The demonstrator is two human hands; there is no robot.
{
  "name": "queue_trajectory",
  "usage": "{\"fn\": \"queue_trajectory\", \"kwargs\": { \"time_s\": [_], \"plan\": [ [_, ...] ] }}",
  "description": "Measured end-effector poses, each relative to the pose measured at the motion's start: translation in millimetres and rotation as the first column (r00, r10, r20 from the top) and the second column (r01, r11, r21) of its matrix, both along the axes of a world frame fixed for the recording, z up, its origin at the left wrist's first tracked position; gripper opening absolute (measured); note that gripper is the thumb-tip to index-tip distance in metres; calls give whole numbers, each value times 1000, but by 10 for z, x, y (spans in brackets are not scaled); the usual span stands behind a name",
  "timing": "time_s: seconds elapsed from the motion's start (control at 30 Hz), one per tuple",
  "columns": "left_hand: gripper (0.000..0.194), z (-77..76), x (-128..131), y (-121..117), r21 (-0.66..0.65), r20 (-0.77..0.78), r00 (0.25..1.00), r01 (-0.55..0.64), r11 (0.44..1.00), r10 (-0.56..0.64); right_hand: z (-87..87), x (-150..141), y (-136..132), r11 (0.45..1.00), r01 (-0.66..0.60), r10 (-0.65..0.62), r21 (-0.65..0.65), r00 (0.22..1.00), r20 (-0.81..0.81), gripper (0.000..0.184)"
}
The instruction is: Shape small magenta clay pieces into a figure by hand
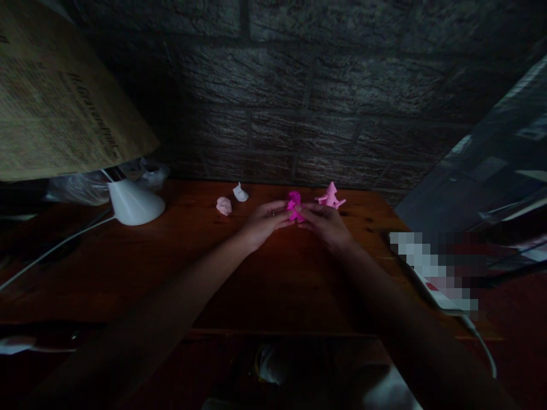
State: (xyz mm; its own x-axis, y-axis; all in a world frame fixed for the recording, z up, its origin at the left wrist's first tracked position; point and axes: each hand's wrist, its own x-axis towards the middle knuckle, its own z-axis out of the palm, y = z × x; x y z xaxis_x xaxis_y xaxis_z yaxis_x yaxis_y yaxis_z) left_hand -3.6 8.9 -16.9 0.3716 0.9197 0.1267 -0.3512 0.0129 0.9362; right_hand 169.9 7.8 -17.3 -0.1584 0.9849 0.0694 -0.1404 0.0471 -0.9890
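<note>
Over the reddish-brown wooden table (282,290) by a grey brick wall (273,80), your left hand (262,224) and right hand (328,223) pinch a crumpled magenta lump (293,203) between them, near a pointed pink figure (331,196)

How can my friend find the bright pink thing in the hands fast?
Find the dark block wall, then look down at the wooden table below it. Near the table's far edge, the left hand and the right hand hold the bright pink piece between their fingers. It's a stronger pink than the pale pink lump on its left and the pointy light-pink shape on its right.
</note>
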Motion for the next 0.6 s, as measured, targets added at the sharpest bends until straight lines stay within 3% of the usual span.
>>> {"fn": "queue_trajectory", "kwargs": {
  "time_s": [0.2,0.43,0.6],
  "plan": [
    [29,12,6,1,41,-17,999,51,998,-50,22,15,-26,996,-47,44,-75,998,-41,34],
    [28,72,-30,-83,160,-135,991,15,987,7,44,25,-52,994,-94,90,-63,994,-67,31],
    [33,29,59,-97,52,-13,1000,-20,998,21,58,22,-33,993,-44,37,-107,997,-62,31]
  ]
}}
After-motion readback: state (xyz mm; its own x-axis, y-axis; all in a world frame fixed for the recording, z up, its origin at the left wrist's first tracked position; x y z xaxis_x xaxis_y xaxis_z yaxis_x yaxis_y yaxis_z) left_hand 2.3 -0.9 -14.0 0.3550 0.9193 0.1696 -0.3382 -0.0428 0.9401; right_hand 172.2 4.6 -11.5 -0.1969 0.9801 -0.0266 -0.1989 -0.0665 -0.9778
